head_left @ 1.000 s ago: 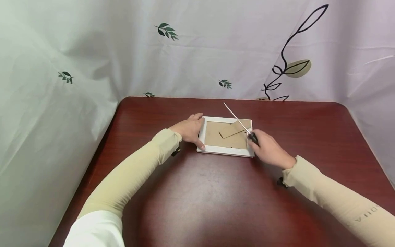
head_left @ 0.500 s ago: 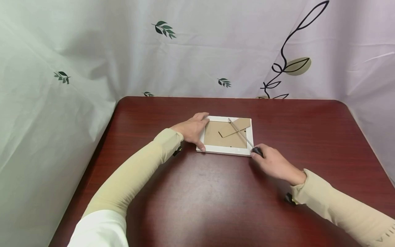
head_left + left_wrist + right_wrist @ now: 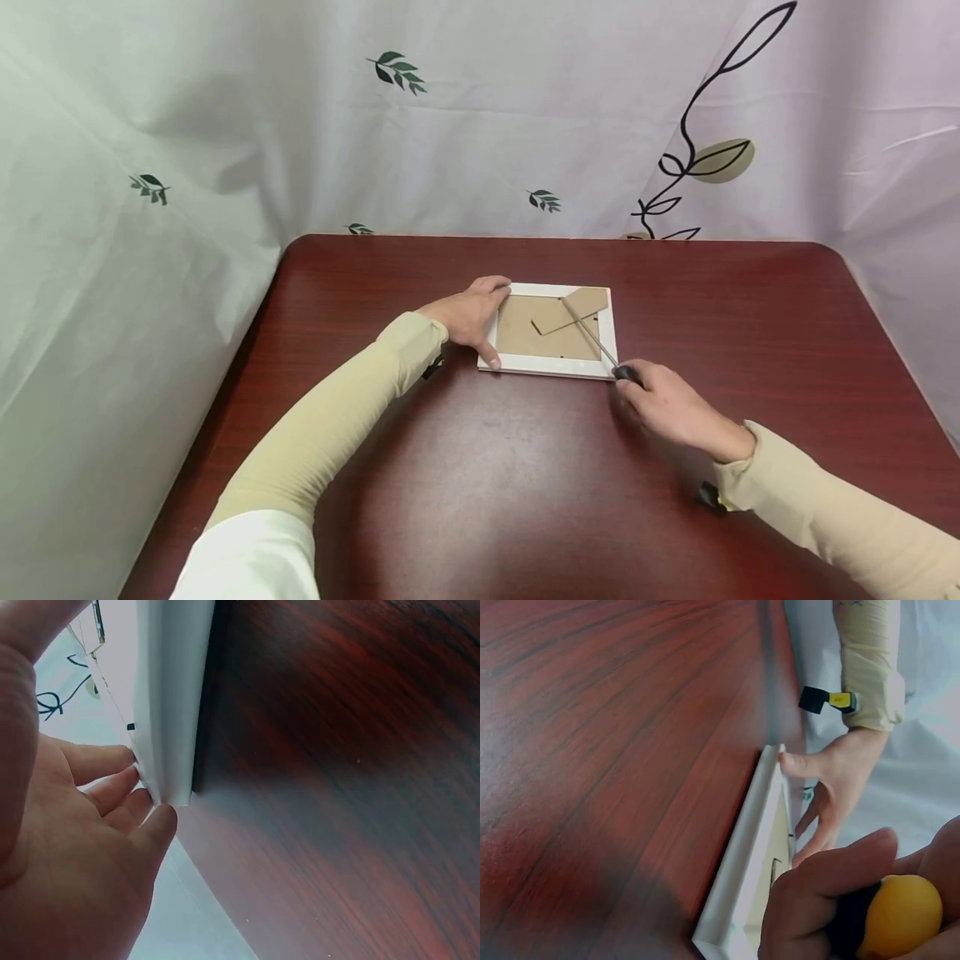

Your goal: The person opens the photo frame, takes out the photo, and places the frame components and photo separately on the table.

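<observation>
A white picture frame (image 3: 551, 364) lies face down on the table, its brown backing board (image 3: 517, 327) and slanted easel leg (image 3: 572, 313) facing up. My left hand (image 3: 471, 318) rests across its left side, thumb at the near corner and fingers spread to the far one. In the left wrist view those fingertips (image 3: 159, 825) touch the frame's edge. My right hand (image 3: 670, 407) grips a screwdriver (image 3: 590, 333) by its black and yellow handle (image 3: 902, 915), off the near right corner. The metal shaft slants over the backing; its tip is by a small dark tab at the far edge.
The dark red wooden table (image 3: 495, 483) extends around the frame on all sides. Behind it hangs a pale curtain (image 3: 465, 125) with leaf prints. A small black and yellow device (image 3: 829, 700) is strapped at the left wrist.
My right hand has drawn back toward the near right, bringing the screwdriver tip from beyond the frame down to the backing's far edge. The left hand has stayed on the frame.
</observation>
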`<state>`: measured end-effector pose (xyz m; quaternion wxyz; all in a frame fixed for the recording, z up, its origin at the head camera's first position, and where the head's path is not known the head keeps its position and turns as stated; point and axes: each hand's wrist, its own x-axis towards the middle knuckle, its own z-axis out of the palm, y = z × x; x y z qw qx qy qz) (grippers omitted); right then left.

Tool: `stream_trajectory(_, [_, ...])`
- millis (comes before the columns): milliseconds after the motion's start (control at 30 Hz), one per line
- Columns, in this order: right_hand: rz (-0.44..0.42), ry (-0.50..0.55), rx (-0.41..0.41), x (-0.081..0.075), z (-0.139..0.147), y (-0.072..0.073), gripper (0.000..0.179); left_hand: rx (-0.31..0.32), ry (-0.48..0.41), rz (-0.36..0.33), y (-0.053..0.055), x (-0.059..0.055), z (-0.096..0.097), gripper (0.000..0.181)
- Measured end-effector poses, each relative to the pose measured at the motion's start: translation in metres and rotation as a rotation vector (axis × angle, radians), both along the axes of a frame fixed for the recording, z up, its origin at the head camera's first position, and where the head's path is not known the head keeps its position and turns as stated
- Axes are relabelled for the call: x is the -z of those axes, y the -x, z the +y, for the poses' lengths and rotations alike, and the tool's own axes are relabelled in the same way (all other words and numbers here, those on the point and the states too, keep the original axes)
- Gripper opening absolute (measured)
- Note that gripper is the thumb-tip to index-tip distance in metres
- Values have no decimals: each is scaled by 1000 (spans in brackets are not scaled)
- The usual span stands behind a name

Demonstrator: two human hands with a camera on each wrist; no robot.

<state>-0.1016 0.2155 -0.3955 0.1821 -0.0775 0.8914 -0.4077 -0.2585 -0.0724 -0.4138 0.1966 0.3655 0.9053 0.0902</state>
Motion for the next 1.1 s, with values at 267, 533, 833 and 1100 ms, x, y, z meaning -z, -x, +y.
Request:
stream_trajectory(267, [-109, 124, 15, -8, -2, 5, 18, -10, 16, 15, -1, 1, 0, 136])
stream_trajectory(533, [-274, 270, 77, -14, -7, 9, 20, -32, 22, 27, -6, -1, 3, 134])
stream_trajectory(833, [-282, 222, 69, -28, -12, 12, 17, -43, 34, 34, -10, -4, 5, 133])
stream_trajectory(1100, [-384, 223, 88, -44, -19, 21, 17, -37, 34, 43, -10, -5, 5, 131])
